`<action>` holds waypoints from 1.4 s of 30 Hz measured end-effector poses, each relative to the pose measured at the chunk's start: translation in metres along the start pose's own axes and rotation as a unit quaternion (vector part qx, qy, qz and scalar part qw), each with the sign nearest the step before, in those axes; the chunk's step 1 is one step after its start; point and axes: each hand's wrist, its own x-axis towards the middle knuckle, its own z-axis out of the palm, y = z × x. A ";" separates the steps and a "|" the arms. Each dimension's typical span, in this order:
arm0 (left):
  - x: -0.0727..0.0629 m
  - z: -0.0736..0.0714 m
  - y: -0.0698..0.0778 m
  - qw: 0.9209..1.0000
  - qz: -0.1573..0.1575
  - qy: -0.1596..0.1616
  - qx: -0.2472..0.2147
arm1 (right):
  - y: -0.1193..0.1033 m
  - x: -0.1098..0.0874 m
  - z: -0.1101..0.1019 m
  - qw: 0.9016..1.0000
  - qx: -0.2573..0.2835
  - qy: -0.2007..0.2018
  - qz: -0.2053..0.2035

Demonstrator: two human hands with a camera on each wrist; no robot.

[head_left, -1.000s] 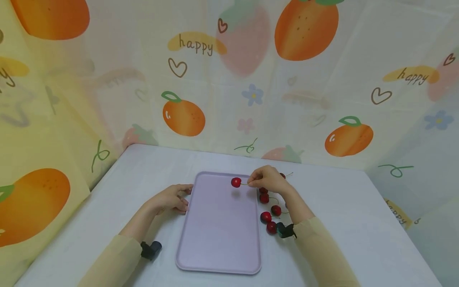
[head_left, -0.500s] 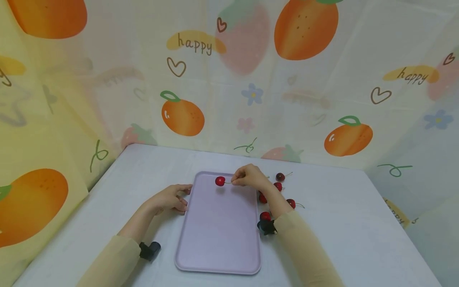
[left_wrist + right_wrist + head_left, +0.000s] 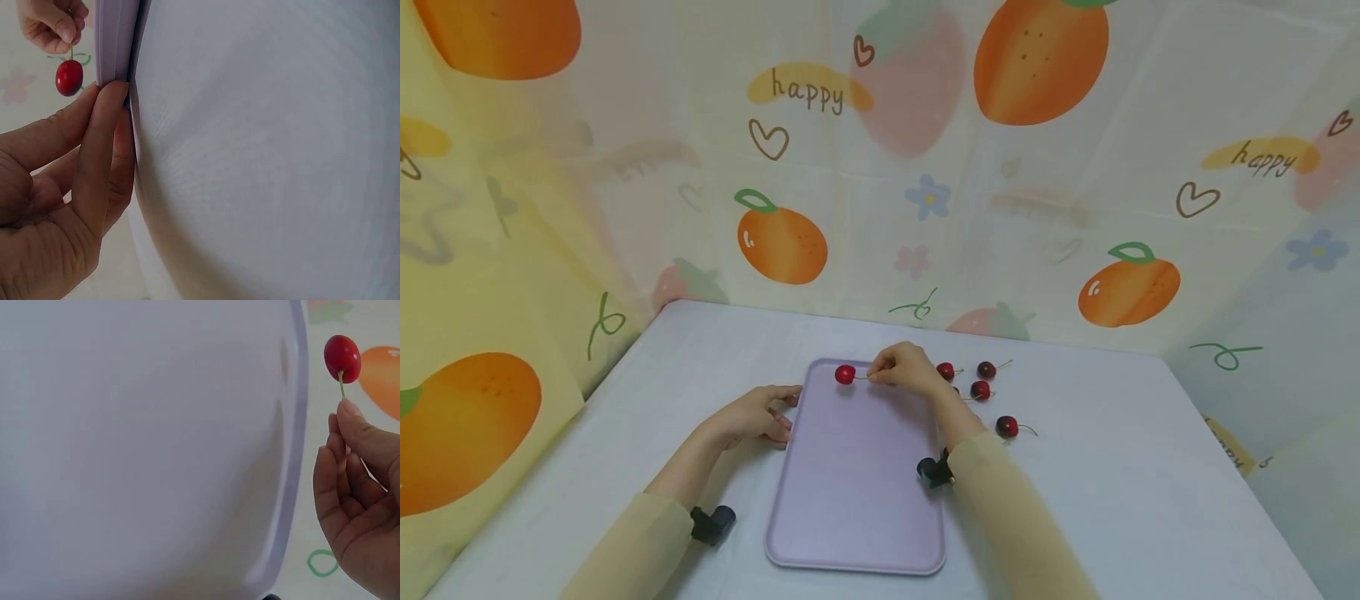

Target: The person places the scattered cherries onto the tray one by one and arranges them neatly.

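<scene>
In the head view, my right hand [image 3: 904, 369] pinches a red cherry [image 3: 845, 374] by its thin green stem, over the far end of the lilac tray [image 3: 857, 492]. The right wrist view shows the same cherry [image 3: 342, 359] beyond the thumb and fingertips, the stem caught between them. My left hand [image 3: 754, 417] reaches to the tray's left side, fingers fairly straight. From the left wrist, its fingertips [image 3: 112, 90] rest against the tray's rim [image 3: 115, 40].
Right of the tray lie several dark red cherries with stems, among them a far one [image 3: 986, 370], one near it [image 3: 981, 390] and one further forward [image 3: 1007, 427]. My right forearm partly covers others. A patterned fruit cloth [image 3: 1030, 200] hangs behind the white table [image 3: 1097, 467].
My right hand has carried the cherry leftward over the tray's far end, uncovering some cherries on the right while the forearm covers others. The left hand stays at the tray's edge.
</scene>
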 end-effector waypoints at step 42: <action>0.001 0.002 -0.002 1.000 0.001 0.012 0.008 | -0.003 0.011 0.027 0.999 0.023 0.006 0.035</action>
